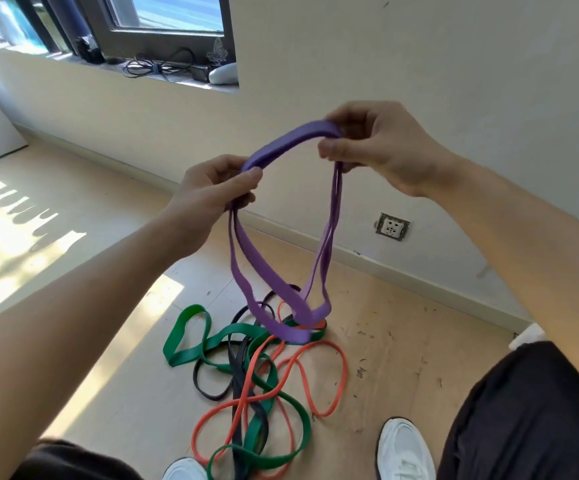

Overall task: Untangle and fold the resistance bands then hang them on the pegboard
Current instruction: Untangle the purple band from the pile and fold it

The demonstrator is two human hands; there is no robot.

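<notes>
Now, the left hand (pixel 211 188) pinches the purple band (pixel 291 136) between thumb and curled fingers, with two strands dropping below it. The band arches flat across to the right hand (pixel 381 150), whose thumb and fingers are curled round the other bend, and two more strands hang from there. So the band is held in the air in doubled loops, its low end dangling over the tangle on the floor (pixel 402 341); whether it touches that tangle cannot be told. To fold it well, I would judge, keep the strands flat and untwisted and even the hanging loops to one length. Lift it free so it does not snag the green band (pixel 180 334), the black band (pixel 237 375) or the orange band (pixel 333 348) below, then bring the two hands together to halve it. No pegboard is in view.
</notes>
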